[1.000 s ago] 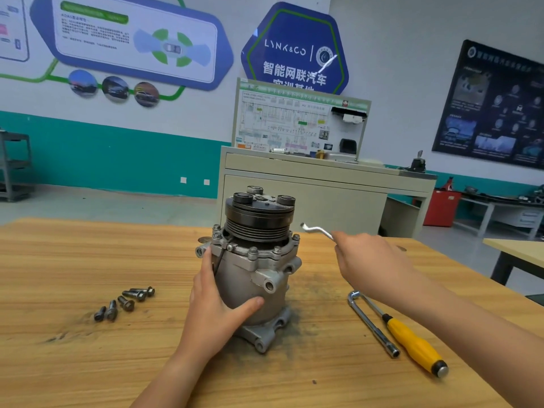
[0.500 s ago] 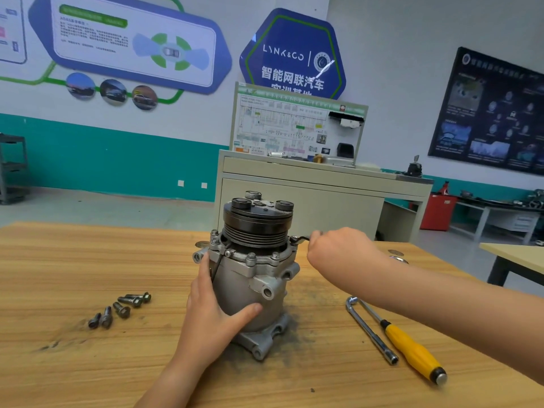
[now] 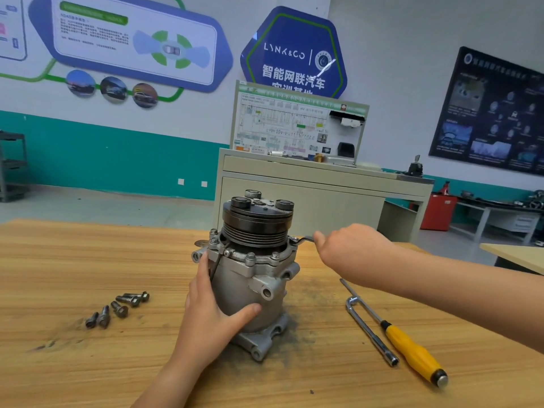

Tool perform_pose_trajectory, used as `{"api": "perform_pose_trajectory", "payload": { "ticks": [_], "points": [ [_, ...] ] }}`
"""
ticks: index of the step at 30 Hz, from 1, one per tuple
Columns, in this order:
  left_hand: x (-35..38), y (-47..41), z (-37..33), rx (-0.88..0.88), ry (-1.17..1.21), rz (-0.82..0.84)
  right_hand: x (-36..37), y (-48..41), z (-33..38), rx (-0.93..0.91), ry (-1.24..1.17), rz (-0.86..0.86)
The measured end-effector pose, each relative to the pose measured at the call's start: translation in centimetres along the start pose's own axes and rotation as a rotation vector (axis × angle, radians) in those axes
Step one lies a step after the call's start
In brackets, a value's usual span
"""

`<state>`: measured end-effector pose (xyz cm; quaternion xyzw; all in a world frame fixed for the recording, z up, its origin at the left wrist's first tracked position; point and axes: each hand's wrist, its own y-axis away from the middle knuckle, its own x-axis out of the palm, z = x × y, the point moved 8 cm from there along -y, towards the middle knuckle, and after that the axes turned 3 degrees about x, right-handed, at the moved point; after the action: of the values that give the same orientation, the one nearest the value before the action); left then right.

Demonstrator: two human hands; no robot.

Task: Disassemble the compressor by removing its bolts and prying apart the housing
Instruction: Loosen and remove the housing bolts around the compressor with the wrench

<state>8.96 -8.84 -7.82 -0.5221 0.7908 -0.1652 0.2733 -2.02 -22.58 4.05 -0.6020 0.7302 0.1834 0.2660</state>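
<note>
The grey compressor [image 3: 250, 278] stands upright on the wooden table [image 3: 88, 260], its black pulley on top and several bolts around the upper flange. My left hand [image 3: 209, 313] grips the housing from the left, thumb across the front. My right hand [image 3: 350, 245] holds a small silver wrench [image 3: 303, 239], whose ring end sits on a flange bolt at the compressor's right side. Most of the wrench handle is hidden in my fist.
Several loose bolts [image 3: 120, 307] lie on the table left of the compressor. To the right lie an L-shaped socket wrench [image 3: 371, 334] and a yellow-handled screwdriver [image 3: 412, 348]. Dark grit surrounds the compressor base. A cabinet [image 3: 309, 195] stands behind the table.
My right hand has brought the wrench down and left from mid-air onto the bolt at the flange's right side. My left hand has kept its grip on the housing.
</note>
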Motion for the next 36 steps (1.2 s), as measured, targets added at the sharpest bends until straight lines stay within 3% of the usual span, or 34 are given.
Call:
{"api": "perform_pose_trajectory", "payload": {
  "ticks": [4, 10, 14, 17, 20, 23, 28, 36],
  "points": [
    [-0.1, 0.1, 0.0, 0.001, 0.000, 0.000, 1.3, -0.8, -1.5, -0.004, -0.031, -0.114],
    [0.0, 0.0, 0.2, -0.001, -0.006, -0.001, 3.2, -4.2, -2.7, 0.237, -0.271, -0.233],
    [-0.1, 0.1, 0.0, -0.005, -0.012, 0.003, 1.1, -5.4, -2.2, 0.238, -0.415, -0.564],
    [-0.1, 0.1, -0.1, -0.012, -0.026, 0.007, 1.3, -5.5, -2.3, 0.242, -0.480, -0.505],
    [-0.2, 0.0, 0.0, -0.016, -0.033, 0.008, 1.3, -2.4, -5.5, 0.463, -0.754, -0.663],
    [-0.1, 0.1, -0.1, -0.016, -0.033, 0.010, 2.7, -0.4, -5.3, 0.461, -0.854, -0.515],
    [-0.1, 0.0, 0.1, -0.019, -0.033, 0.007, 3.0, 0.6, -2.3, 0.358, -0.654, -0.213],
    [0.0, 0.1, 0.0, -0.025, -0.042, 0.012, -0.6, 0.2, -0.1, 0.234, -0.316, -0.073]
  ]
}}
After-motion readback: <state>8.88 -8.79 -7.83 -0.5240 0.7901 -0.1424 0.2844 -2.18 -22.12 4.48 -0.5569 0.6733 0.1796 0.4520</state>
